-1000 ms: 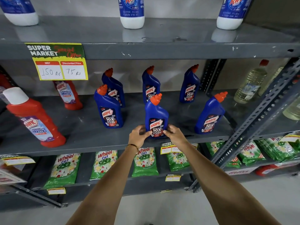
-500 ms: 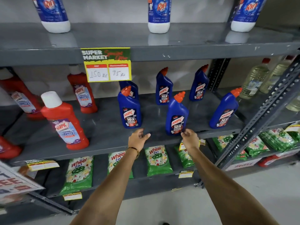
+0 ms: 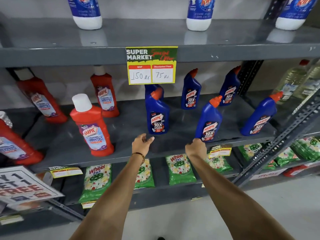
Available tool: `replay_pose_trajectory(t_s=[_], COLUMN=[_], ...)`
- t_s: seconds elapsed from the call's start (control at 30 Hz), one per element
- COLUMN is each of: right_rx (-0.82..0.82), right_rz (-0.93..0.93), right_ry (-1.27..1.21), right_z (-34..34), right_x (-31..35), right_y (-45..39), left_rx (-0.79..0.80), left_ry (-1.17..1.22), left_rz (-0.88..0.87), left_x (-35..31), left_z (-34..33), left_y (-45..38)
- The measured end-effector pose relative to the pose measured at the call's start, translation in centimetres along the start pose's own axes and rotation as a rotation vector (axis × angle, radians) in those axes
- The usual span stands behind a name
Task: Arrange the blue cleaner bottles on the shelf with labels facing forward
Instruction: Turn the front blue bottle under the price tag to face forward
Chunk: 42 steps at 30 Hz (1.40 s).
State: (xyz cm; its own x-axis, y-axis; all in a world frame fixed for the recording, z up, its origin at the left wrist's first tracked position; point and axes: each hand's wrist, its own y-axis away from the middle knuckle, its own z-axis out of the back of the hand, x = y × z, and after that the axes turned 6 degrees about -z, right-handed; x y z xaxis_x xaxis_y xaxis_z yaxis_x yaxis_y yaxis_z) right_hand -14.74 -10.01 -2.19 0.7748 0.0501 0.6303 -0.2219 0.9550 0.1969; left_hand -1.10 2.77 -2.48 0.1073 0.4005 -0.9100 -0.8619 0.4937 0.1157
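Middle shelf (image 3: 121,134): six blue bottles visible, labels readable on five. Front row: one at 12 o'clock (image 3: 157,115), one at 1 o'clock (image 3: 208,121), one at 2 o'clock (image 3: 259,116) leaning right. Back row: two clear (image 3: 190,91) (image 3: 229,88), a third mostly hidden behind the price sign (image 3: 151,65). Left hand (image 3: 142,144) released, fingers spread, over shelf edge just below the 12 o'clock bottle. Right hand (image 3: 195,148) curled at the base of the 1 o'clock bottle; a firm grasp cannot be told. Red bottles (image 3: 91,127) at 10 o'clock.

Three cleaner bottles (image 3: 208,121) stand before three more (image 3: 191,90) on the shelf (image 3: 128,129).
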Motion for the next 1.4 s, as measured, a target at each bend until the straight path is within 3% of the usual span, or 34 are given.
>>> replay_pose_trajectory(t_s=[0.17, 0.47, 0.73, 1.4], right_rx=[0.068, 0.458, 0.537, 0.544], right_rz=[0.131, 0.162, 0.209, 0.299], right_ry=[-0.022, -0.258, -0.332, -0.244], right_z=[-1.9, -5.3, -5.3, -3.7], right_x=[3.2, 7.4, 6.8, 2.7], right_y=[-0.6, -4.3, -5.3, -1.9], left_rx=[0.003, 0.112, 0.123, 0.092], left_ry=[-0.002, 0.044, 0.047, 0.05], left_rz=[0.012, 0.022, -0.011, -0.059], left_x=[-0.2, -1.2, -1.6, 0.4], left_z=[0.3, 0.7, 0.1, 1.2], left_y=[-2.1, -5.1, -5.2, 0.0])
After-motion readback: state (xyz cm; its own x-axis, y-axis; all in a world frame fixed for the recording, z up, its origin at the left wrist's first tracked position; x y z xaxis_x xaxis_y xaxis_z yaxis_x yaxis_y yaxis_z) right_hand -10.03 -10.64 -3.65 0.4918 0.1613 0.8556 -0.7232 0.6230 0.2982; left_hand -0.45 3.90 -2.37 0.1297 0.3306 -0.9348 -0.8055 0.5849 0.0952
